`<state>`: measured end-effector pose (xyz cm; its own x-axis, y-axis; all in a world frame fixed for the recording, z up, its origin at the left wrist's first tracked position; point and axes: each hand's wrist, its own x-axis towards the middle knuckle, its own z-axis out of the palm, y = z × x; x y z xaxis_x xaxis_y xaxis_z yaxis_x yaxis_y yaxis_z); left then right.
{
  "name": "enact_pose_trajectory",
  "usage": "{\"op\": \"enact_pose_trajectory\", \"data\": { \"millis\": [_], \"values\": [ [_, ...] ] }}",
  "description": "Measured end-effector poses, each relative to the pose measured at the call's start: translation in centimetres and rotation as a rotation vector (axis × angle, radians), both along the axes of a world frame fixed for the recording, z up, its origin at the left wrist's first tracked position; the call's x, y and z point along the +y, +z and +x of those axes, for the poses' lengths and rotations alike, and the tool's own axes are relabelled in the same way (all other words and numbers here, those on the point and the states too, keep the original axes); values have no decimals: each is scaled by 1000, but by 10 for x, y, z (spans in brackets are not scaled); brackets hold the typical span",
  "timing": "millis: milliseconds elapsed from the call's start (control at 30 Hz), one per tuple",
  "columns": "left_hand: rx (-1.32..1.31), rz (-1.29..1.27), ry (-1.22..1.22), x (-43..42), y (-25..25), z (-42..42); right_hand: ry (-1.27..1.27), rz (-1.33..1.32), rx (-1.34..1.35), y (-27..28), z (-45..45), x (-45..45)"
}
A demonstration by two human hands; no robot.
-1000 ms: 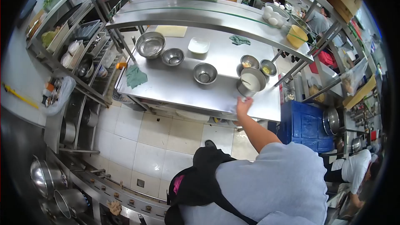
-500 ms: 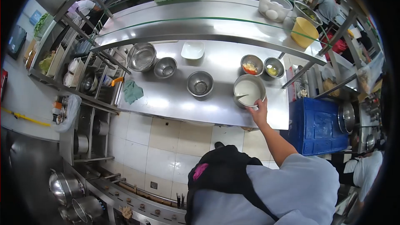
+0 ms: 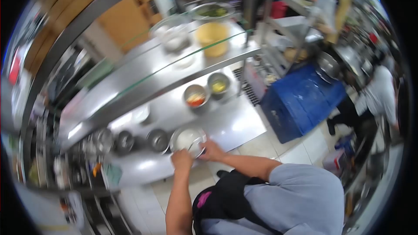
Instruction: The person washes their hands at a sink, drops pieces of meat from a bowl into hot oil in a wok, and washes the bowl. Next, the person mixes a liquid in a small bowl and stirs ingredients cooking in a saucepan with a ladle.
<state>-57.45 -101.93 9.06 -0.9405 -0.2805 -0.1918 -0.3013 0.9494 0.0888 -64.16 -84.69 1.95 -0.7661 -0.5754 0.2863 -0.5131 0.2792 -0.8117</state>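
Within the pot (image 3: 173, 141), white liquid (image 3: 185, 138)

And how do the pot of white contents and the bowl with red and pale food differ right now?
The pot looks wider; the bowl is smaller.
The pot holds a smooth white mass; the bowl holds red and pale food.
The left hand and right hand are at the pot; no hand touches the bowl.

Both are round, open-topped and metal-looking.
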Motion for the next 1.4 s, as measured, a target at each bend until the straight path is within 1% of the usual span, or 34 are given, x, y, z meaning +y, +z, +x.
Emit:
{"op": "enact_pose_trajectory", "data": {
  "millis": [33,67,100,167,200,233,300,333,400,433,467,500,533,567,633,667,733,833,900,967,1000,1033,1067,1133,1200,1233,1300,1333,1367,1400],
  "values": [
    [-61,-13,-27,8,21,-6,-7,-29,24,8,-1,1],
    [-158,-27,11,10,22,-10,4,-62,42,18,0,4],
    [-231,-12,28,15,25,-15,-39,-65,46,21,-1,8],
    [-325,-14,-12,23,33,-19,53,15,-36,28,-1,11],
    [-323,-23,-23,25,33,-20,77,10,-97,29,-2,11],
    [-314,-44,-26,27,31,-20,69,4,-97,30,-3,11],
    [-316,-71,-25,31,33,-19,44,74,-58,29,2,8],
    [-277,-77,-90,30,33,-21,54,65,-70,28,3,6],
    [-234,-93,-174,28,34,-17,8,1,104,17,3,5],
    [-223,-102,-195,26,31,-18,2,43,76,5,3,1],
    [-193,-139,-215,24,28,-18,-21,-28,59,21,5,3],
    [-197,-131,-212,23,31,-21,5,1,-79,15,6,0],
    [-238,-124,-224,20,35,-24,-32,6,39,10,5,-3],
    [-271,-116,-241,16,40,-32,6,-3,23,13,5,-4],
    [-414,-76,-151,7,60,-50,-65,-31,62,23,5,-5],
    [-420,-76,-135,-5,59,-57,-49,-35,57,24,4,-6],
    [-484,20,-113,-35,52,-64,5,43,-68,25,3,-5],
    [-533,72,-137,-52,69,-71,24,60,-78,19,2,-7],
    [-506,-129,-157,-33,72,-70,13,29,-51,16,2,-9],
    [-276,-213,-277,-2,56,-47,3,11,-38,20,1,-12],
    [-127,-263,-332,15,38,-34,-4,20,-37,27,1,-11],
    [-73,-228,-311,32,28,-27,9,10,-16,31,-1,-11],
    [-60,-210,-309,45,32,-24,12,-16,20,34,-1,-10],
    [-81,-200,-293,38,44,-34,33,-41,62,35,-1,-11],
    [-98,-186,-330,20,55,-48,44,106,-108,32,-1,-11],
    [-142,-191,-329,2,62,-58,63,110,-100,29,0,-10],
    [-227,-172,-306,-35,84,-79,30,93,62,22,-2,-11],
    [-269,-148,-286,-51,92,-83,48,91,68,24,-4,-10],
    [-268,-148,-271,-63,85,-81,79,97,54,25,-4,-8],
    [-186,-235,-323,-75,73,-80,108,105,38,26,-5,-8]
  ]
}}
